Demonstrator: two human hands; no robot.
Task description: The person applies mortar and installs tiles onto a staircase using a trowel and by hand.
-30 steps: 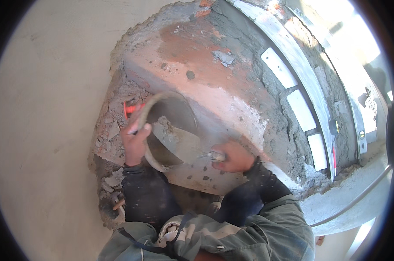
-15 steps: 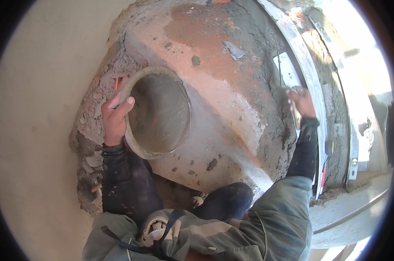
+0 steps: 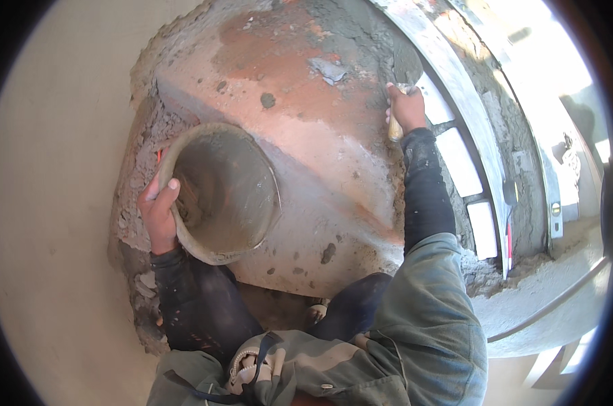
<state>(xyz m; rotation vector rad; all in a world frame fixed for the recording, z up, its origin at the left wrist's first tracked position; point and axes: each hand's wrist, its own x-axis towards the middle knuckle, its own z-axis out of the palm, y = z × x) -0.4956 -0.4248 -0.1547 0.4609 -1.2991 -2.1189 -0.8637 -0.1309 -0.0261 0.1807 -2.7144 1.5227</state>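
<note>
My left hand [image 3: 159, 215] is closed on the near-left rim of a round, mortar-coated bucket [image 3: 218, 257], thumb over the edge. The bucket is tilted, with its mouth facing up toward me and wet grey mortar smeared inside. To the right and farther off, my right hand [image 3: 408, 109] grips a trowel [image 3: 394, 127] by its pale wooden handle. Its blade points away from me over the grey mortar bed [image 3: 373, 42], beside a long metal straightedge [image 3: 465, 101]. White rectangular pieces [image 3: 459, 161] lie in a row along the straightedge's inner side.
A reddish, mortar-spotted slab [image 3: 299, 101] spreads between my hands, with a grey flake [image 3: 328, 70] on it. Broken rubble [image 3: 134, 203] borders the plain beige surface [image 3: 49, 189] at left. A spirit level [image 3: 556, 213] and a red pencil-like stick [image 3: 509, 247] are at right.
My right hand has moved left and farther away with the trowel, uncovering more white pieces. The bucket and my left hand appear lower and farther left as the view shifts.
</note>
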